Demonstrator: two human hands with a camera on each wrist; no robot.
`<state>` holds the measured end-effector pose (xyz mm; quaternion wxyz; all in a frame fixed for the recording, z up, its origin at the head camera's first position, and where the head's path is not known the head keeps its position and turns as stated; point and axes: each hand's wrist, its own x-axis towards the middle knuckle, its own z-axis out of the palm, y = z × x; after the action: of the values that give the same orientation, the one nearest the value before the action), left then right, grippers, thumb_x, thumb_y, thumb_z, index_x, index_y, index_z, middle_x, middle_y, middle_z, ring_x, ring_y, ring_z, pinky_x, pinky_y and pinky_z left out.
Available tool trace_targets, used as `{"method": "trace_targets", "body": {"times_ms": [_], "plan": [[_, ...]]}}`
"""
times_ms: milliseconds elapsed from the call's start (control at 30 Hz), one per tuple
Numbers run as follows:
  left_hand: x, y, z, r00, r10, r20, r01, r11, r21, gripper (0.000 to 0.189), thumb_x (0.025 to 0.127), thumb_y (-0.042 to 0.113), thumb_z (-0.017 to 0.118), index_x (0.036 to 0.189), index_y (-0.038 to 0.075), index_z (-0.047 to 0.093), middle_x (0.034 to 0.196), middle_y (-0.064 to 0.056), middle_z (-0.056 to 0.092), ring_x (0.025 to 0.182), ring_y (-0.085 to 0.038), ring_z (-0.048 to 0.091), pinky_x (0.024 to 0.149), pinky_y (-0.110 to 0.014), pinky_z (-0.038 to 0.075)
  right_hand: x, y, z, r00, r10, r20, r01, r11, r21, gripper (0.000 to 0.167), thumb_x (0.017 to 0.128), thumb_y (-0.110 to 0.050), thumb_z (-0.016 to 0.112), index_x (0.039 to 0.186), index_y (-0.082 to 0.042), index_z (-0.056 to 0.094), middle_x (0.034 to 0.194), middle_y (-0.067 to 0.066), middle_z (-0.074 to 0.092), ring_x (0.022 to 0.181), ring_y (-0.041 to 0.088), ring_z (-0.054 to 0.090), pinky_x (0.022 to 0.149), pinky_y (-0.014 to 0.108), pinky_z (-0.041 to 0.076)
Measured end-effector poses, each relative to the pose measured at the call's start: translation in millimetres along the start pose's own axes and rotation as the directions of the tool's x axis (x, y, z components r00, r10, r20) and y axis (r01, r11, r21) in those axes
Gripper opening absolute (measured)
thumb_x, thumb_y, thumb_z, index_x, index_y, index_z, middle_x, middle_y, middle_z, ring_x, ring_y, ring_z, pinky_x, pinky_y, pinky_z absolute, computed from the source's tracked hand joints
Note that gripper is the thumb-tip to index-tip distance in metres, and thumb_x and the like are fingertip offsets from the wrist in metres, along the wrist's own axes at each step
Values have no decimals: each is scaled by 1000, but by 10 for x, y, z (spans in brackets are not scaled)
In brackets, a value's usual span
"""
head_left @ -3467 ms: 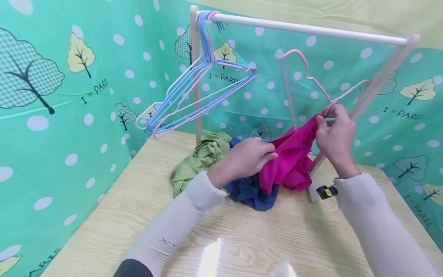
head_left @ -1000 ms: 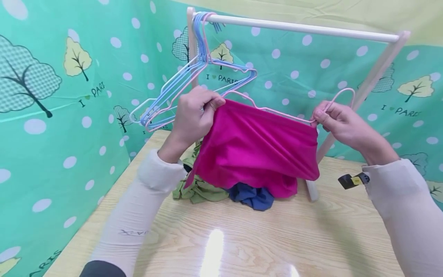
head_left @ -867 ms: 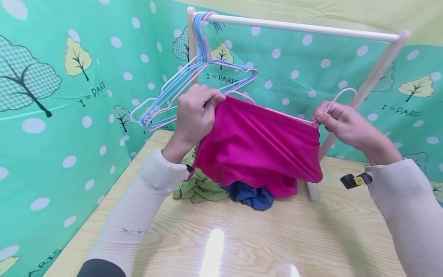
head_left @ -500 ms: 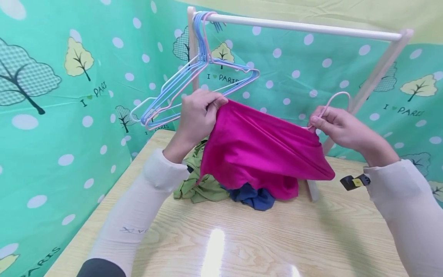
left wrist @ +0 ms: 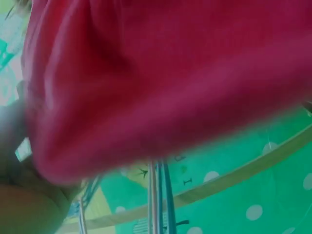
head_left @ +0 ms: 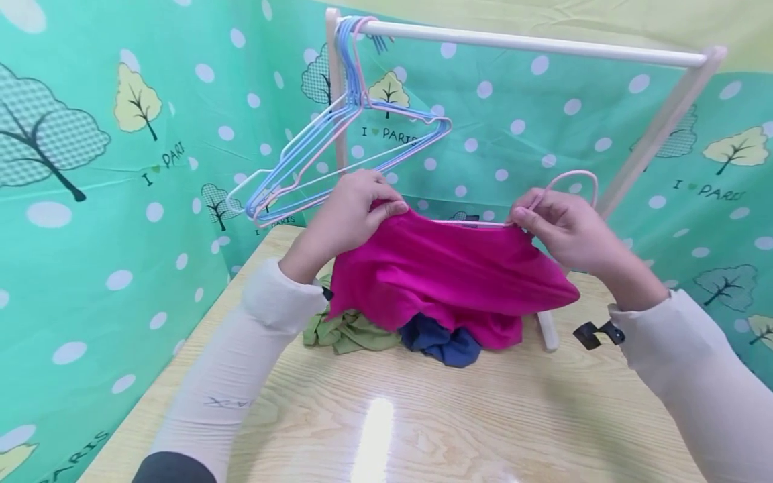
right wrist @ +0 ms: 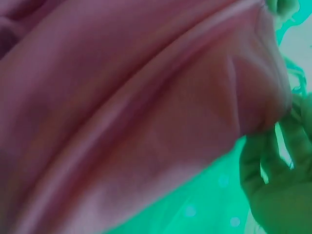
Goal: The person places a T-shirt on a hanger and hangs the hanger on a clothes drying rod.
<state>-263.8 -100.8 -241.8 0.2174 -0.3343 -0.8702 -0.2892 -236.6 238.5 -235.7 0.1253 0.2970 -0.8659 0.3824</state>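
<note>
A magenta garment, its exact kind unclear, hangs stretched between my hands above the table. My left hand pinches its upper left edge between thumb and fingers. My right hand grips a pink hanger at the upper right corner, with the hook rising above the fingers. A length of the hanger's wire shows along the garment's top edge; the rest is hidden behind or inside the cloth. Both wrist views are mostly filled by the garment, and the right wrist view shows the fingers of my right hand at its edge.
A wooden rack with a white rail stands behind. Several blue, pink and white hangers hang at its left end. Green cloth and blue cloth lie crumpled on the table beneath the garment.
From bunched cloth low at the right, the garment is now spread out, my left hand having moved up and left. In the last half second both hands sink, the right also moving left.
</note>
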Motion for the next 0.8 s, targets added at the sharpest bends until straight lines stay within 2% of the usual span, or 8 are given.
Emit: {"method": "trace_targets", "body": {"times_ms": [133,200,333,433,500,600,700,800], "plan": [[-38,76,26,987,-127,-95,136,987,88,44,97,39,70,126,6,71,115,-12,67,111,-29,60,99,-43,49,43,-86,58,993,7,-121,-10,1000,-22,16,104,-10,60,99,0,72,97,-8,68,77,11,58,63,17,46],[-60,108,41,983,-133,-127,153,974,165,48,96,44,69,125,6,71,112,-11,67,107,-29,61,96,-43,50,69,-116,76,984,14,-175,-19,999,-28,18,104,-12,61,98,0,72,97,-10,69,78,10,60,64,17,46],[-64,120,129,994,22,-108,13,949,316,35,98,39,69,105,6,76,98,-9,67,94,-29,60,86,-42,50,127,-156,115,972,35,-233,-38,999,-8,22,104,-17,61,96,0,73,96,-9,70,80,11,62,66,17,47],[-53,77,223,983,134,-125,-85,939,333,23,99,26,69,98,4,77,91,-9,65,86,-29,57,80,-40,49,163,-181,149,968,44,-247,-42,999,12,23,103,-19,62,97,0,74,93,-6,70,77,12,61,65,17,47],[-50,36,275,969,180,-171,-122,945,303,18,98,19,70,94,3,77,86,-9,62,81,-29,55,77,-38,48,175,-188,167,965,53,-258,-48,999,25,22,103,-18,63,99,0,75,92,-6,70,77,12,62,65,17,48],[-51,-18,326,936,227,-267,-166,958,233,17,97,14,71,91,0,77,84,-11,61,79,-31,53,75,-39,45,171,-182,171,960,61,-274,-57,998,24,20,102,-17,64,103,-1,76,96,-5,73,82,8,66,70,15,50],[-62,-73,343,905,244,-348,-185,963,195,17,96,13,72,91,-3,77,82,-13,59,79,-33,53,74,-42,44,143,-139,144,961,69,-269,-72,997,-2,22,103,-18,62,114,-3,74,103,3,74,87,5,67,75,14,51],[-78,-117,332,885,240,-399,-184,967,174,16,95,10,72,93,-5,76,82,-15,58,80,-34,54,76,-45,45,84,-23,94,964,72,-254,-101,990,-102,28,106,-22,58,124,-5,71,109,10,73,94,9,67,80,12,49]]}}
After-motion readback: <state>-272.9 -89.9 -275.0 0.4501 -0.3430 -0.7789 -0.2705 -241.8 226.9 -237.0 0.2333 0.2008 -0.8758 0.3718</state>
